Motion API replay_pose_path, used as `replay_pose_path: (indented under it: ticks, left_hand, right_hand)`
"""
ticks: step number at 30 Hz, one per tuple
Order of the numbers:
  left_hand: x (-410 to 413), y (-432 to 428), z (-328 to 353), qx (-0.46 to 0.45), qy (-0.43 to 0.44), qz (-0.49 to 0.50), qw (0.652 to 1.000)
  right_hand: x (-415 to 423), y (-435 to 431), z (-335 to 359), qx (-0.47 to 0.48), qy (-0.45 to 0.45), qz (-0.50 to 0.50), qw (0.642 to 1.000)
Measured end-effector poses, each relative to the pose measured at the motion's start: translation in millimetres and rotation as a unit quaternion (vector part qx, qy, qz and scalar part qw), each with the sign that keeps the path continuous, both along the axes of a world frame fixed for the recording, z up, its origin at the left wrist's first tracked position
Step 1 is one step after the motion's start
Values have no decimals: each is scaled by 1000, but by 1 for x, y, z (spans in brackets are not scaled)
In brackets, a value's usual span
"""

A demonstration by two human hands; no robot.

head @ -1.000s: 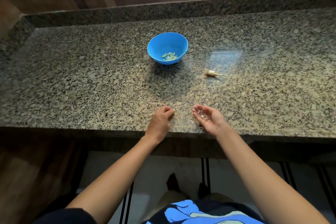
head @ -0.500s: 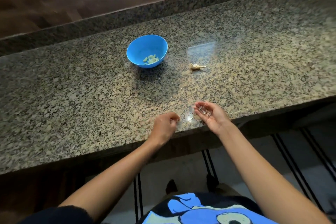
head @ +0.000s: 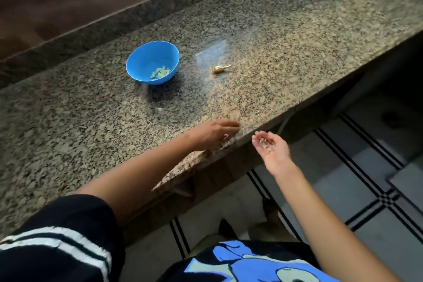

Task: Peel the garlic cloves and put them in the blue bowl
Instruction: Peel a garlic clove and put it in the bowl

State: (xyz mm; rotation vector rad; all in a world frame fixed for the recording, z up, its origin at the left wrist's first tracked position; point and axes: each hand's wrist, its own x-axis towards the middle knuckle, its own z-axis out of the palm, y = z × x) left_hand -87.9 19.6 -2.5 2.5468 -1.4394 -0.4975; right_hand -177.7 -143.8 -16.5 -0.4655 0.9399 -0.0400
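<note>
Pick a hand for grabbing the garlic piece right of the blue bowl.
Left, probably: the left hand lies flat on the counter; the right hand is off its edge, palm up, cupping peel scraps.

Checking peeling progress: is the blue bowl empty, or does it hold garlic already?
Not empty: the bowl stands upright on the counter with a few pale cloves at its bottom.

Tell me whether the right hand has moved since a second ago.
Yes. The right hand pulled back toward the person: earlier above the counter, it now hangs past its front edge, over the floor.
</note>
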Motion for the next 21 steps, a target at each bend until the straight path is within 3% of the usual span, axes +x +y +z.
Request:
replay_pose_path:
  ticks: [4,9,12,14,16,17,18,19,21]
  left_hand:
    - [-13,45,-8,-55,-4,-3,998]
    - [-31,76,-15,-146,-162,-50,975]
    - [-38,78,-18,-132,-206,-23,969]
    - [-42,70,-17,-105,-181,41,977]
    - [-47,59,-9,-114,-90,226,963]
    - [-49,54,-5,-141,-11,362,921]
    - [-48,54,-1,-200,98,497,838]
    - [-46,57,3,-295,230,593,713]
    - [-48,74,17,-481,427,646,411]
  right_hand:
    - [4,17,8,-34,-5,24,999]
    - [8,26,13,-55,-4,67,996]
    - [12,33,17,-66,-1,90,994]
    - [16,40,23,-74,-5,119,990]
    - [21,49,28,-83,-15,154,984]
    - [23,54,30,-87,-19,175,981]
    - [26,60,32,-90,-23,201,975]
    - [29,67,35,-91,-26,227,969]
    - [38,86,38,-91,-33,291,952]
